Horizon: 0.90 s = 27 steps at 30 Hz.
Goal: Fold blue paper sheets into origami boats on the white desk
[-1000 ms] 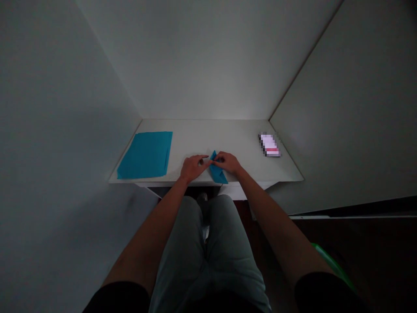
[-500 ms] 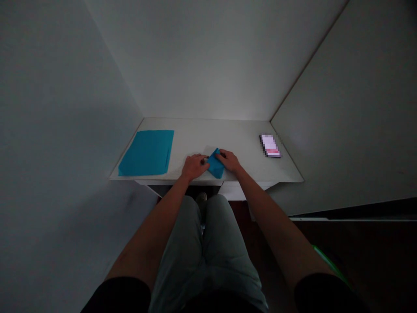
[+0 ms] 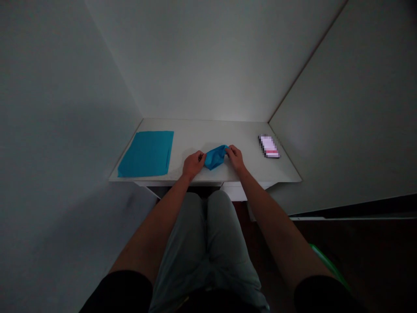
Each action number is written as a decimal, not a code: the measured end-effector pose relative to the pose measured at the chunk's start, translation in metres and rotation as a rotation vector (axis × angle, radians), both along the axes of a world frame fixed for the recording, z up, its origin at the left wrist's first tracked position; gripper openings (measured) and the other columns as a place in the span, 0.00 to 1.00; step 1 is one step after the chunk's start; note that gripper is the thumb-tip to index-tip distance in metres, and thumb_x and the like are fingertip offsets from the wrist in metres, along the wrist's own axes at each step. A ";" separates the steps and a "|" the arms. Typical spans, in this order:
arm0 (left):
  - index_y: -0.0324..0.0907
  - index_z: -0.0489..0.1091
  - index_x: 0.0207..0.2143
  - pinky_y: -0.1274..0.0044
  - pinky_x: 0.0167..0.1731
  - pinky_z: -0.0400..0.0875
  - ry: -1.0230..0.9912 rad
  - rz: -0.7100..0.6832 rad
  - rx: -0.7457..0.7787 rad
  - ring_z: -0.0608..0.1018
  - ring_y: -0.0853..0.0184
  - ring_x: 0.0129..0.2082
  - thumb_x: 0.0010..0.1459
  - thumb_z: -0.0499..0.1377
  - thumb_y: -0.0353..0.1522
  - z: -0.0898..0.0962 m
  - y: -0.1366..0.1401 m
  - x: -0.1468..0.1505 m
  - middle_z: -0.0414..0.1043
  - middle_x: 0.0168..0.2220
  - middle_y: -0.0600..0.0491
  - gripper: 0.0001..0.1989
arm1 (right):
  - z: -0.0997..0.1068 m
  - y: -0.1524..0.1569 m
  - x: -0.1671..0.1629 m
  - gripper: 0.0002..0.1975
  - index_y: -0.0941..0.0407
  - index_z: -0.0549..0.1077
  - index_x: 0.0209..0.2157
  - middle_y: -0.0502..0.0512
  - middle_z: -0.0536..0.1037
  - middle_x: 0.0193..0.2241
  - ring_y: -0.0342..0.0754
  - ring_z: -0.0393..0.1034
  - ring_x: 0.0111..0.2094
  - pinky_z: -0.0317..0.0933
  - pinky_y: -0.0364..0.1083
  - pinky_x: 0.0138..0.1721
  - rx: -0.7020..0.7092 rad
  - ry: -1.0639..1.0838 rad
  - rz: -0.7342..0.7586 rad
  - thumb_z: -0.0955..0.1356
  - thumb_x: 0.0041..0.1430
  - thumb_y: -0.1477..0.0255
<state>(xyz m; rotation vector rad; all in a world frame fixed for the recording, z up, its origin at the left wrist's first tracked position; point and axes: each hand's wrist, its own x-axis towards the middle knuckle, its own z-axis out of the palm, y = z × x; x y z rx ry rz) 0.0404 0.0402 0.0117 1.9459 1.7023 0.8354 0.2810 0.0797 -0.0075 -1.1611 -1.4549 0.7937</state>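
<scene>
A small folded sheet of blue paper (image 3: 215, 158) is stretched between my two hands above the front part of the white desk (image 3: 202, 130). My left hand (image 3: 193, 164) pinches its left end, fingers closed. At the upper right end, my right hand (image 3: 235, 157) grips it between thumb and fingers. The paper bulges open in the middle, with a darker hollow showing between its folds. My fingers cover both of its ends.
Larger blue sheets (image 3: 147, 153) lie in a stack on the desk's left side. A phone (image 3: 269, 146) with a lit, pixelated screen lies at the right. Walls close in the desk at the back and both sides. A green-edged object (image 3: 329, 263) is at lower right.
The folded paper, earlier an upright pointed shape near the desk edge, is now pulled out sideways and opened. My right hand has shifted slightly right, off its top.
</scene>
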 end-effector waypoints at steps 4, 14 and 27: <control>0.46 0.78 0.41 0.72 0.37 0.66 -0.024 -0.003 -0.007 0.81 0.61 0.36 0.76 0.56 0.45 0.002 0.001 0.002 0.83 0.36 0.50 0.17 | 0.001 -0.002 -0.002 0.25 0.50 0.66 0.25 0.47 0.64 0.21 0.48 0.60 0.27 0.58 0.48 0.32 -0.069 0.009 0.009 0.68 0.62 0.44; 0.45 0.80 0.45 0.72 0.39 0.69 -0.022 -0.146 0.022 0.80 0.63 0.33 0.67 0.64 0.54 0.004 -0.005 0.000 0.83 0.36 0.52 0.22 | 0.009 -0.008 -0.006 0.32 0.51 0.72 0.28 0.50 0.74 0.25 0.47 0.65 0.27 0.63 0.48 0.34 -0.039 0.005 0.037 0.71 0.59 0.35; 0.45 0.73 0.60 0.71 0.47 0.76 -0.194 -0.062 0.028 0.83 0.62 0.43 0.65 0.69 0.42 -0.005 0.001 0.000 0.82 0.52 0.47 0.25 | 0.011 -0.017 -0.017 0.35 0.49 0.69 0.37 0.49 0.78 0.30 0.46 0.74 0.26 0.68 0.47 0.32 -0.135 0.155 0.089 0.68 0.56 0.30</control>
